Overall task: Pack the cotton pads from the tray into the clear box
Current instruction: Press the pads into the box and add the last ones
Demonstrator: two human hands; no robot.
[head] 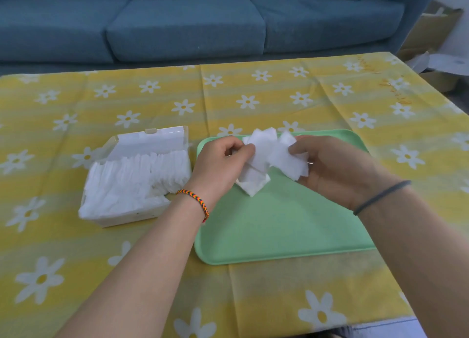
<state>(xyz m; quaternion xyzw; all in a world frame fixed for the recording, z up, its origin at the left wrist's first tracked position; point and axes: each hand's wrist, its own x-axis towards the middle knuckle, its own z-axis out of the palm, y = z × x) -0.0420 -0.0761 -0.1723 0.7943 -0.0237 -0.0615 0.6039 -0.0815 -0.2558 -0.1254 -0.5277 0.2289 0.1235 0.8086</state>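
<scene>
A blue sofa (193, 23) stands behind your desk (279, 299), draped in a yellow daisy cloth. Your left hand (219, 160) and right hand (332, 165) both pinch a loose bunch of cotton pads (269, 155), held just above the far end of the green tray (284, 226). The tray's near half lies bare. Just left of the tray, the clear box (137, 175) sits open, packed with pads.

Single head-worn wide-angle view, looking forward and down from close above the table (253, 299), both forearms entering from the bottom edge, a sofa (177, 25) filling the far background.
</scene>
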